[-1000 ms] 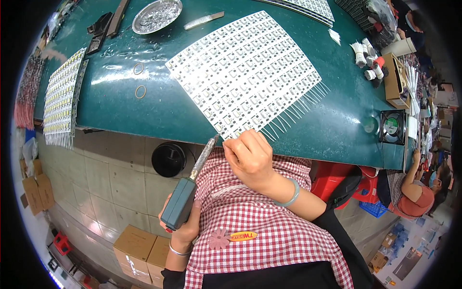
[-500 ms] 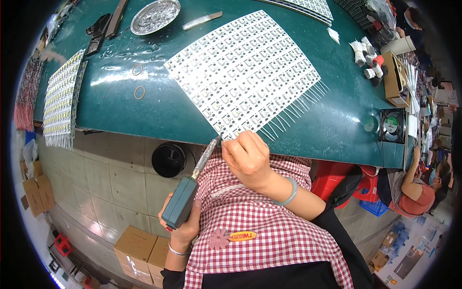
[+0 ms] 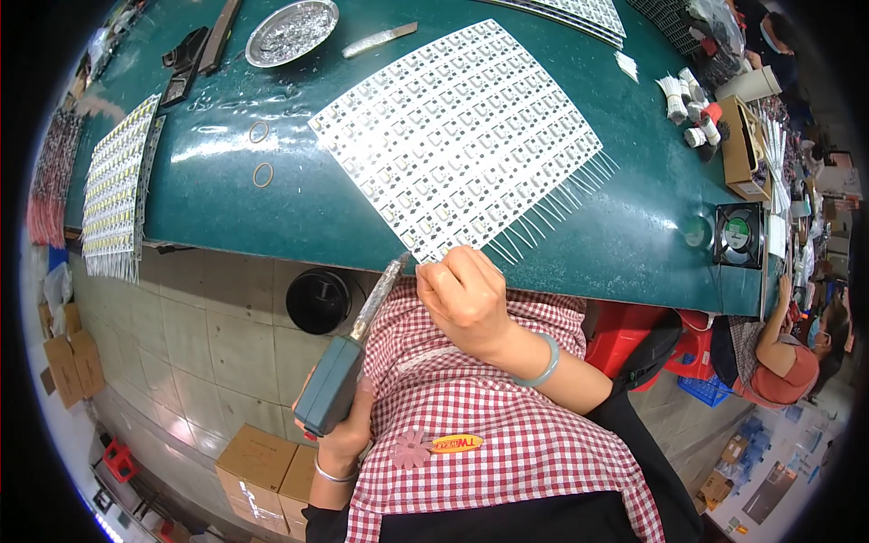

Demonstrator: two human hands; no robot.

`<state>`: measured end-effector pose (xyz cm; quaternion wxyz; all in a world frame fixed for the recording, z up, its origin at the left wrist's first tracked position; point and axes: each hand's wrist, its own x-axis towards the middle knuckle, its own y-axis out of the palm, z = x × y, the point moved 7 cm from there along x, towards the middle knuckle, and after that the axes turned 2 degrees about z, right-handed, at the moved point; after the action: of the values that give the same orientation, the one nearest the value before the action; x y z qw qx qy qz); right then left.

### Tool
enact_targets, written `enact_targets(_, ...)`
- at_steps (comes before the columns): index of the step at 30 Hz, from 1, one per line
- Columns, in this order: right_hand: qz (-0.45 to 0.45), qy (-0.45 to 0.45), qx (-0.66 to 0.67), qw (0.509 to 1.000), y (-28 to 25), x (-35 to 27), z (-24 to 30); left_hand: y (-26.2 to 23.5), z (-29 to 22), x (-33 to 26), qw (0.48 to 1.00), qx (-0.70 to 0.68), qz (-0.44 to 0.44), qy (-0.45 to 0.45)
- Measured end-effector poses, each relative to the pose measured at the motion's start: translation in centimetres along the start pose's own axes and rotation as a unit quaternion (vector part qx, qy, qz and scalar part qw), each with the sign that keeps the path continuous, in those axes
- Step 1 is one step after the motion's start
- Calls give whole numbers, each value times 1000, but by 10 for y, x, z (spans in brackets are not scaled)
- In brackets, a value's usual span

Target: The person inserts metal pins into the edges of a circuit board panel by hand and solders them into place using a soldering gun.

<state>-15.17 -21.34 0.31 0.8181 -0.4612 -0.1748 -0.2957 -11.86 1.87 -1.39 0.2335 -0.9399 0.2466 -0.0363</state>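
Note:
My left hand (image 3: pixel 351 427) is closed round the green handle of a soldering iron (image 3: pixel 329 384). The iron's metal shaft slants up and its tip ends close to the near corner of a white circuit board panel (image 3: pixel 457 127). Rows of small dark parts cover that panel, which lies flat on the table. Thin white wires (image 3: pixel 539 222) stick out along its right-hand near edge. At the near corner, my right hand (image 3: pixel 466 303) is closed in a pinch. Whatever its fingertips hold is hidden behind the knuckles.
On the green table (image 3: pixel 226 217) stand a metal bowl (image 3: pixel 292 34) of shiny scraps, a wrapped blade (image 3: pixel 380 40), rubber bands (image 3: pixel 262 174), more board panels (image 3: pixel 118 185) and a small fan (image 3: pixel 738 235). A black bucket (image 3: pixel 318 300) is below the edge. Co-workers sit at the right.
The soldering iron has drawn back slightly, down and left, so its tip is a little farther from the panel's corner. My right hand and the panel have stayed put.

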Motion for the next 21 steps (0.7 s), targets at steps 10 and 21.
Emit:
enact_targets(10, -8, 5, 14, 1000, -1, 2, -2, -3, -2, 2, 999, -45, -18, -9)
enact_targets(21, 85, 45, 25, 995, -24, 8, -8, 30, -37, 38, 977, -154, -76, -123)
